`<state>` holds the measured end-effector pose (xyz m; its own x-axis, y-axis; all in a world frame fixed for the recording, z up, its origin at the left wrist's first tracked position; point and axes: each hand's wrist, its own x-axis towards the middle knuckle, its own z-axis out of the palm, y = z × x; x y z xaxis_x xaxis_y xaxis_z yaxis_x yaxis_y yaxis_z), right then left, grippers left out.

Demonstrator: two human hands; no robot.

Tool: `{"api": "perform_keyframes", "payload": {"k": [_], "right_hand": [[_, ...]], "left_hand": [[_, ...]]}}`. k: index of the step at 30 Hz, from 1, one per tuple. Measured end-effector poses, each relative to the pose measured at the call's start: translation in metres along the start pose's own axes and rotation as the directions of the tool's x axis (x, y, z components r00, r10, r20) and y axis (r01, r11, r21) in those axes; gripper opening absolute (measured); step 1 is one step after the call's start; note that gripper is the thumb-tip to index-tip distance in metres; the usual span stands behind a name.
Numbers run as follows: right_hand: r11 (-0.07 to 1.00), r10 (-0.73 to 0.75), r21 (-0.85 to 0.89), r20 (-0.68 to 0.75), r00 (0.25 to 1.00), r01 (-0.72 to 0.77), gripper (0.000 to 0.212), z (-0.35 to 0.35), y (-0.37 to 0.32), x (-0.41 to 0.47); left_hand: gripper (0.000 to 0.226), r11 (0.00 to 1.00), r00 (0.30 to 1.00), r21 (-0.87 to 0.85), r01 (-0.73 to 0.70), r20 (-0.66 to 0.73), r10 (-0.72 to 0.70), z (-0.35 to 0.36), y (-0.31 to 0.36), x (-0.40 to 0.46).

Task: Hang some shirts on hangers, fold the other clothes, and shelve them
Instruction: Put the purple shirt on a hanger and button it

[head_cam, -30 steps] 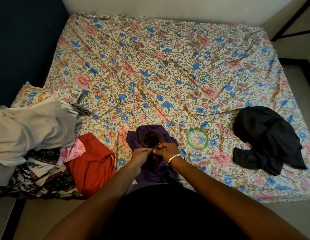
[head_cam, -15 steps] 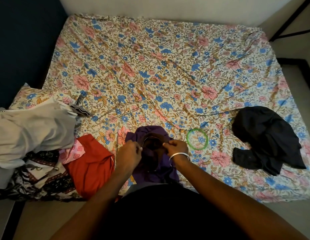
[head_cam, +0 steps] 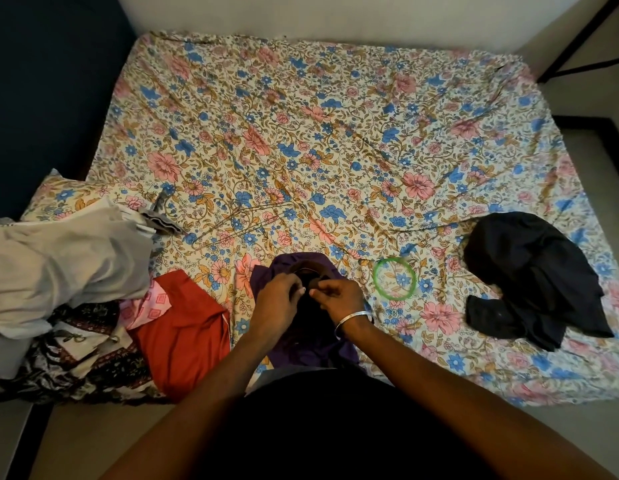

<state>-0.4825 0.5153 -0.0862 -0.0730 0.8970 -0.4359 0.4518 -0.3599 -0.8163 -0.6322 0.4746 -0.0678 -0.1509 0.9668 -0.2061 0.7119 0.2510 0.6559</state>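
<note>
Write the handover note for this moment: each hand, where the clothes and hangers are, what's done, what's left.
Left hand and right hand both pinch the purple shirt at its neckline, near bed edge. Wire hangers lie loose on the floral sheet. Red garment and mixed pile sit left; dark garment right; green ring beside the shirt. Nothing visibly hung, folded or shelved yet; all remains.

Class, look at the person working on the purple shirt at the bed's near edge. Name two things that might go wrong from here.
1. Both hands, left hand and right hand, pinch the purple shirt near its neckline; hanging over the bed edge, it may slide off.
2. The wire hangers lie loose on the floral sheet, where spreading clothes might snag them.
</note>
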Motion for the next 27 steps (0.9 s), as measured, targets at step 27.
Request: {"api": "perform_keyframes", "payload": {"k": [27], "right_hand": [[0.984,-0.14,-0.093,0.097,0.985,0.149,0.011,-0.009,-0.005,-0.007]], "left_hand": [[0.02,0.99,0.99,-0.113,0.087,0.121,-0.073,-0.002,-0.007,0.012]]}}
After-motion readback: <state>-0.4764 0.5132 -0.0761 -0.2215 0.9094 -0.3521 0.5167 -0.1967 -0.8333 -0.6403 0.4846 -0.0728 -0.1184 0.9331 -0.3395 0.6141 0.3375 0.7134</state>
